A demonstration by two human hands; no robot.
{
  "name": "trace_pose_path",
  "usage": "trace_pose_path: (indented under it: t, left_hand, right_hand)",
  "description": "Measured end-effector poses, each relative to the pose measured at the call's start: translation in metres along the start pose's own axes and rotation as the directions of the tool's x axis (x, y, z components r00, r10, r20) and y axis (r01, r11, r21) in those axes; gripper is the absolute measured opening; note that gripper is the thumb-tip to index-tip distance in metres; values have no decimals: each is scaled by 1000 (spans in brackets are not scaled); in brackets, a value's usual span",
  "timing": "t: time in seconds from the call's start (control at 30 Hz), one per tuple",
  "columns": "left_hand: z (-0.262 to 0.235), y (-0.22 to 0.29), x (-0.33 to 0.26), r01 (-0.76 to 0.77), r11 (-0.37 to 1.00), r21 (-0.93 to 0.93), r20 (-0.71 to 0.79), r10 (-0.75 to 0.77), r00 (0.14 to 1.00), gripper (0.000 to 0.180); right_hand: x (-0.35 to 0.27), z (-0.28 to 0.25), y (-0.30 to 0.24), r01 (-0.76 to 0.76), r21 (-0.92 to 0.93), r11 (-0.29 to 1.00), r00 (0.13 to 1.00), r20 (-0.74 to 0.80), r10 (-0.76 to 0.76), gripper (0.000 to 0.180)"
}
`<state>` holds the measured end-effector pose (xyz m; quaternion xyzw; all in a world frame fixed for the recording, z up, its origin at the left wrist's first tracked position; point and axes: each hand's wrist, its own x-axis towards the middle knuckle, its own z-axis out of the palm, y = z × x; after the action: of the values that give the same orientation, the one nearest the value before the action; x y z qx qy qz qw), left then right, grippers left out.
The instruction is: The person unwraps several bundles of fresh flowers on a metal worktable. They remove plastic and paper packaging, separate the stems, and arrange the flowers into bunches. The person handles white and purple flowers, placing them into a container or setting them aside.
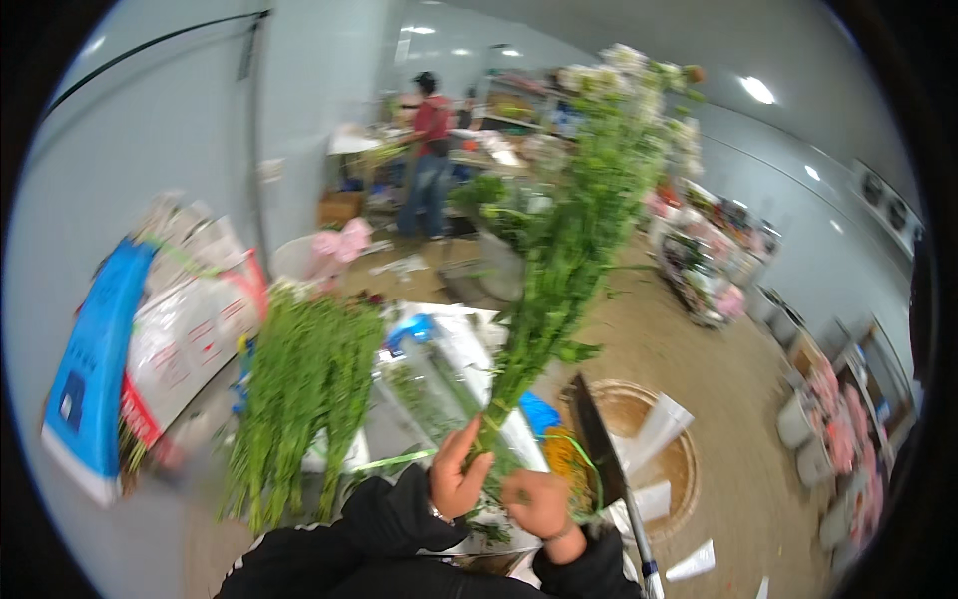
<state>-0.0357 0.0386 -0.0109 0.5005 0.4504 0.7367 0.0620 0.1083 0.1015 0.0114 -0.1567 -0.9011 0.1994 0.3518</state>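
A tall bunch of white flowers (574,255) with long leafy green stems leans up and to the right in front of me. My left hand (459,477) is closed round the lower stems. Just to its right, my right hand (539,502) is curled into a loose fist near the stem ends; whatever lies in its fingers is hidden and slightly blurred. On the table's left lies a thick pile of cut green stems (299,399). Clear plastic wrapping (424,384) with loose greenery is behind my hands. A green strap (399,460) runs toward my left wrist.
A round brown tub (689,469) with white paper scraps stands on the floor at right. Wrapped bundles and a blue box (95,369) lean at the left wall. Flower buckets (798,419) line the right side. A person in a red top (431,125) stands at the back.
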Motion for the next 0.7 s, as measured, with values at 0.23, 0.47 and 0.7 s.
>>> trace_pose_path:
  t: [0.23,0.47,0.7]
  left_hand:
    - [-94,-16,-45,99,955,279,-172,-52,984,45]
    - [-192,-14,-121,332,711,619,-295,-181,938,43]
    - [-232,-93,-150,406,332,851,-312,-303,901,51]
  right_hand:
    - [-161,-139,178,-767,-467,439,638,-626,449,63]
    - [-207,-102,160,-766,-332,551,589,-705,395,46]
    - [-149,88,156,-427,-342,837,878,68,475,41]
